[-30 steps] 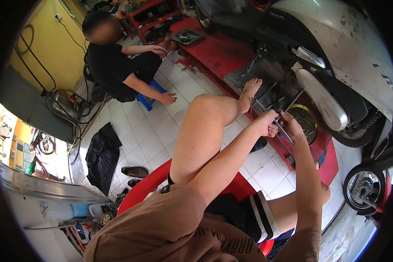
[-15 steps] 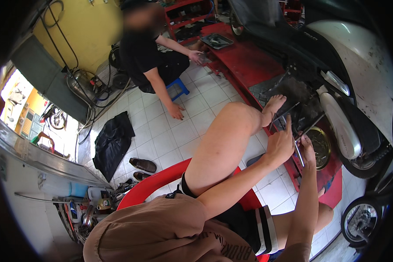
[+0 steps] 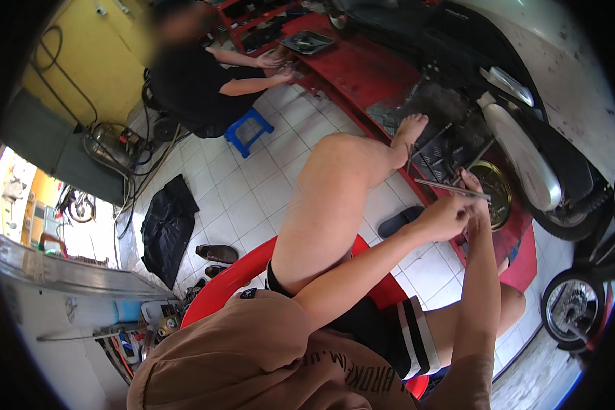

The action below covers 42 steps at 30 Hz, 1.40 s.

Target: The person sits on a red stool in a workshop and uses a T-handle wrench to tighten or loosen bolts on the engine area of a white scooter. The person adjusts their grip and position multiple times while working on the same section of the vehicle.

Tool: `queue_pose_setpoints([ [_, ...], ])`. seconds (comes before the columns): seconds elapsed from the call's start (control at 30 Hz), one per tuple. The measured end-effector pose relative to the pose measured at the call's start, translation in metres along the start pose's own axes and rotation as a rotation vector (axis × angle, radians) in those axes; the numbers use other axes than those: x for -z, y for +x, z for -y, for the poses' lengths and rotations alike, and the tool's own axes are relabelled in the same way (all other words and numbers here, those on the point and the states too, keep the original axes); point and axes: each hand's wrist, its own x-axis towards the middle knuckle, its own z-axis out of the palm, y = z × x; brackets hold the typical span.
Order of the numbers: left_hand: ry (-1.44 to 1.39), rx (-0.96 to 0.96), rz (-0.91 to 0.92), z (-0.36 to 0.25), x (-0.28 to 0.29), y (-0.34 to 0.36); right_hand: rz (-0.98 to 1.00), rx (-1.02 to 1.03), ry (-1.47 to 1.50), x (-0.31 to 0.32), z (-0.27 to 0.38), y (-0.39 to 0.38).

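Note:
My left hand (image 3: pixel 447 216) is closed against my right wrist area, its grip unclear. My right hand (image 3: pixel 473 201) is closed on metal tool pieces, where a slim silver rod (image 3: pixel 436 184) crosses at a slant. Behind the hands stands a dark metal fixture with bars (image 3: pixel 451 158), beside a round brass-coloured tray (image 3: pixel 496 213) on the red lift platform (image 3: pixel 348 65). My bare left foot (image 3: pixel 406 137) rests at the platform's edge. A scooter (image 3: pixel 526 150) with a pale silver side cover stands on the platform at the right.
A co-worker (image 3: pixel 184 89) in black sits by a blue stool (image 3: pixel 248 133), hands near the platform. A metal tray (image 3: pixel 307 41) lies beyond. I sit on a red chair (image 3: pixel 205 297). Black sheeting (image 3: pixel 167 225), shoes (image 3: pixel 215 253), a sandal (image 3: pixel 400 220) and hoses (image 3: pixel 137 171) are on the tiled floor.
The silver rod has turned from steep to nearly level. My left hand has shifted back and right, its forefinger now curled. The co-worker's lowered arm has risen toward the platform.

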Motion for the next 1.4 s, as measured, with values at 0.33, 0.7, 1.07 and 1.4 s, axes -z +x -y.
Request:
queue_pose_setpoints([
  [0.33, 0.448, 0.399, -0.495, 0.039, 0.0, -0.007, -0.043, -0.071, 0.259, -0.064, 0.026, -0.01],
  [0.7, -0.111, 0.221, -0.355, 0.012, 0.004, 0.008, 0.189, -0.182, 0.072, -0.054, 0.015, -0.02],
  [1.07, -0.074, 0.491, -0.16, 0.024, -0.01, -0.004, 0.087, -0.104, 0.121, -0.052, 0.016, -0.005],
  [1.4, 0.156, 0.012, -0.539, 0.047, 0.027, 0.004, 0.032, -0.041, 0.144, -0.052, 0.019, -0.004],
])
